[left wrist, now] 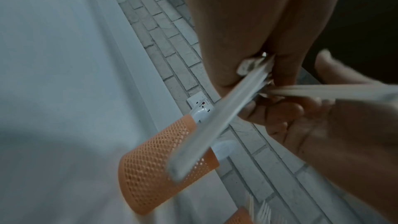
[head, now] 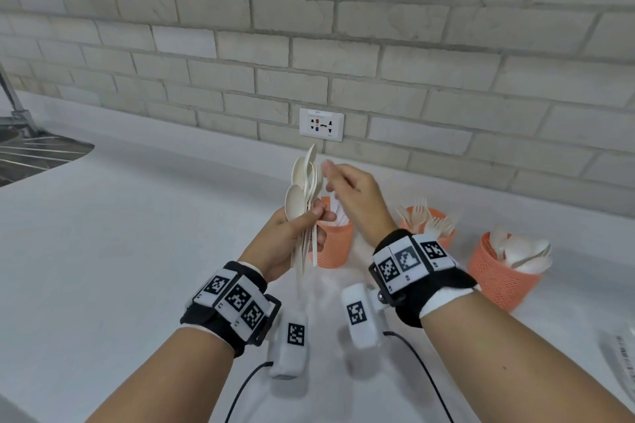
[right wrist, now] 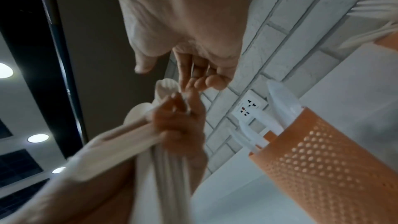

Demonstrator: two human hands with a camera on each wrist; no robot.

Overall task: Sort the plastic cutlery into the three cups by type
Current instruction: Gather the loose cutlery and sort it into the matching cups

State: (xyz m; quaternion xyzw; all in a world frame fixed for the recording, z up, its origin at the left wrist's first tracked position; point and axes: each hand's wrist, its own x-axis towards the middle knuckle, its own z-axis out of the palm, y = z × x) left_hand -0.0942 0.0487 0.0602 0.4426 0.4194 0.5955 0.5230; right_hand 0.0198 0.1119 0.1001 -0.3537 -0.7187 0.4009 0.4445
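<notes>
My left hand [head: 305, 227] grips an upright bundle of cream plastic cutlery [head: 304, 182], spoon bowls on top, just above the counter. My right hand [head: 347, 189] reaches to the bundle's top; its fingertips [right wrist: 189, 83] touch the heads, thumb apart, nothing held. Blurred handles of the bundle [left wrist: 215, 125] cross the left wrist view. Three orange mesh cups stand behind. The left cup [head: 333, 244] holds white knives [right wrist: 280, 105], the middle cup [head: 429, 240] forks [head: 421, 213], the right cup [head: 498, 275] spoons [head: 522, 251].
A white wall socket [head: 321, 124] sits in the brick wall behind the cups. A dark sink [head: 34, 154] lies at the far left of the white counter [head: 137, 233]. Clear plastic packaging [head: 622, 364] shows at the right edge. Black cables trail from both wrist cameras.
</notes>
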